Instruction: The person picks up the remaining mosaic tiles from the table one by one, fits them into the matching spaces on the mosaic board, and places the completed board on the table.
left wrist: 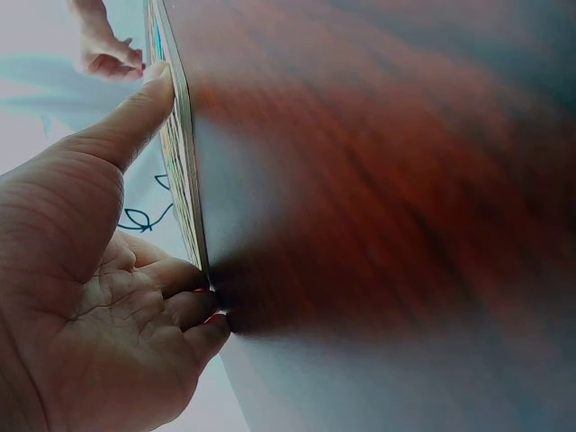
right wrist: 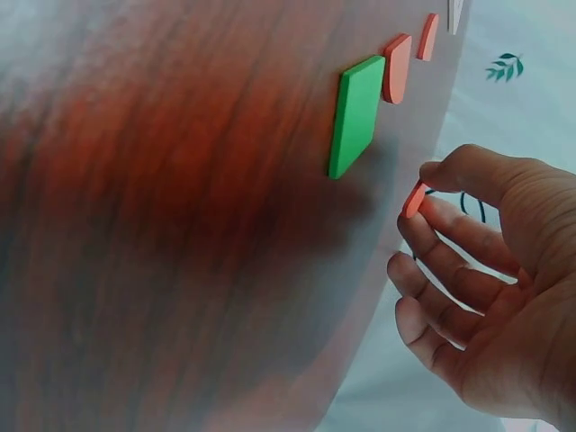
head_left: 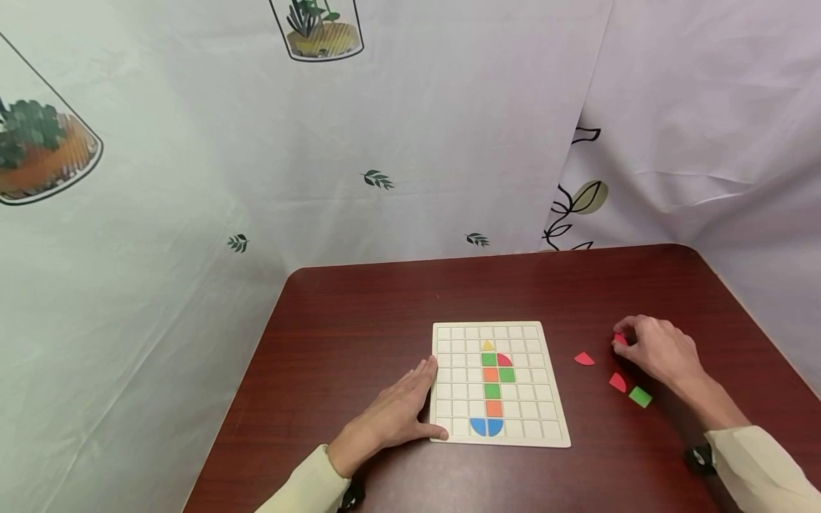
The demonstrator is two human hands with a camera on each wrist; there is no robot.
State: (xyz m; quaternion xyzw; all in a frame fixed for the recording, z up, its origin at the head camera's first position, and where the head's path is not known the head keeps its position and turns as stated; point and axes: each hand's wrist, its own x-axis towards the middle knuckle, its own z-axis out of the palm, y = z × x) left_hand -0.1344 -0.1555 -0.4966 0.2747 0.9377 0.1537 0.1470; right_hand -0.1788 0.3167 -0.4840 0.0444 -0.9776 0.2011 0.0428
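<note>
A white grid board [head_left: 458, 399] lies on the table, with a column of colored pieces in its cells: a yellow triangle [head_left: 487, 345], green and orange squares, a red quarter circle [head_left: 504, 360] and two blue quarter circles [head_left: 477, 426]. My left hand [head_left: 398, 406] rests along the board's left edge, fingers extended, thumb on the near corner. In the left wrist view, the thumb [left wrist: 160, 85] lies on the board's rim. On the right, my right hand [head_left: 657, 349] pinches a red piece [right wrist: 414, 199] between thumb and fingertips.
Between the board and my right hand lie two loose red quarter circles [head_left: 584, 359] and a green square [head_left: 641, 397]. The dark red wooden table [head_left: 359, 313] ends at a hanging white cloth [head_left: 417, 128] with printed plants.
</note>
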